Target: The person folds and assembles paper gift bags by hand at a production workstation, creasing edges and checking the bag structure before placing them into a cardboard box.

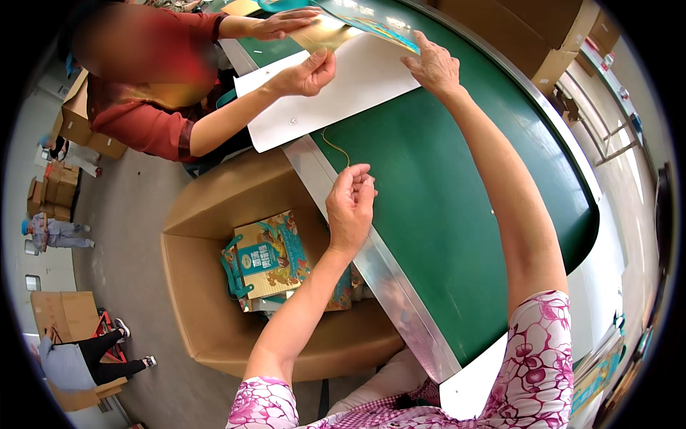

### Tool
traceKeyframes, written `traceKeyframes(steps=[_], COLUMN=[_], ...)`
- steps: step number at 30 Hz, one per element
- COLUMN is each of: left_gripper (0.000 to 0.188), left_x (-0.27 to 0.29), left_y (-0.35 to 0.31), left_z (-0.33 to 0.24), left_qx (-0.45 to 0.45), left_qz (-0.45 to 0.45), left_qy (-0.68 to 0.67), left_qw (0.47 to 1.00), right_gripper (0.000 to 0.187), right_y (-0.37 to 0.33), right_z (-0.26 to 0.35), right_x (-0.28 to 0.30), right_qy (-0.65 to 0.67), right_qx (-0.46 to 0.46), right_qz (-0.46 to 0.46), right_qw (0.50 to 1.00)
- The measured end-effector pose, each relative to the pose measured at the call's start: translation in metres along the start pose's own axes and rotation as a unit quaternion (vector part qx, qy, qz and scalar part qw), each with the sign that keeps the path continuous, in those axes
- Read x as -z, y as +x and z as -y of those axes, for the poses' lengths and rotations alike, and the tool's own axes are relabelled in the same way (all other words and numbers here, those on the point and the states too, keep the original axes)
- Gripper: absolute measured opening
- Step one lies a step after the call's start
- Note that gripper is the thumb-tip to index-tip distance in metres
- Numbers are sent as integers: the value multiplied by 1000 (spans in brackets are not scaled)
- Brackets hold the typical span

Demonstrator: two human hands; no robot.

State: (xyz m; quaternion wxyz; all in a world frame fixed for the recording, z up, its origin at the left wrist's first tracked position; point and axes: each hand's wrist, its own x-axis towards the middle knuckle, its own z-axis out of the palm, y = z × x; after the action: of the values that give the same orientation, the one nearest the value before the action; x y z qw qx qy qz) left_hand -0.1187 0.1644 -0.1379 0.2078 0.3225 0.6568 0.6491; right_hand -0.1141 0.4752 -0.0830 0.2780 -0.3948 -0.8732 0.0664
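Note:
My left hand [350,211] is closed over the metal edge of the green conveyor belt, its fingers drawn together around the end of a thin yellow cord [336,148] that trails across the belt. Stretched far forward, my right hand [437,68] has thumb and index finger apart at the corner of a gold and teal printed carton [368,23]. A co-worker's two hands [309,74] are at the carton's other side. Beneath it lies a white sheet [286,118] on the belt.
An open cardboard box [204,207] stands against the belt's left side, with several printed cartons with teal handles [261,261] inside. The belt's metal edge [386,286] runs between box and belt [457,257]. A co-worker in red [143,107] sits at the far left.

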Motion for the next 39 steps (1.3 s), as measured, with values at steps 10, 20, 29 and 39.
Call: traceKeyframes(steps=[10,20,29,39], left_gripper=[22,18,19,53], left_x=[3,1,0,-60], left_y=[2,4,9,44], left_z=[1,9,13,-27], left_qx=[-15,-35,-78,-109], left_qz=[12,-11,-14,132], left_qy=[15,28,85,484], left_qw=[1000,999,993,858], right_gripper=[30,30,34,30], right_y=[7,-14,-51,-95], right_z=[0,-38,-68,-87], right_x=[-7,72,105,112], right_qy=[-24,88,192,275], right_qx=[37,78,-58,-117], right_qz=[-22,-62,-76,-80], right_qw=[999,991,977,951])
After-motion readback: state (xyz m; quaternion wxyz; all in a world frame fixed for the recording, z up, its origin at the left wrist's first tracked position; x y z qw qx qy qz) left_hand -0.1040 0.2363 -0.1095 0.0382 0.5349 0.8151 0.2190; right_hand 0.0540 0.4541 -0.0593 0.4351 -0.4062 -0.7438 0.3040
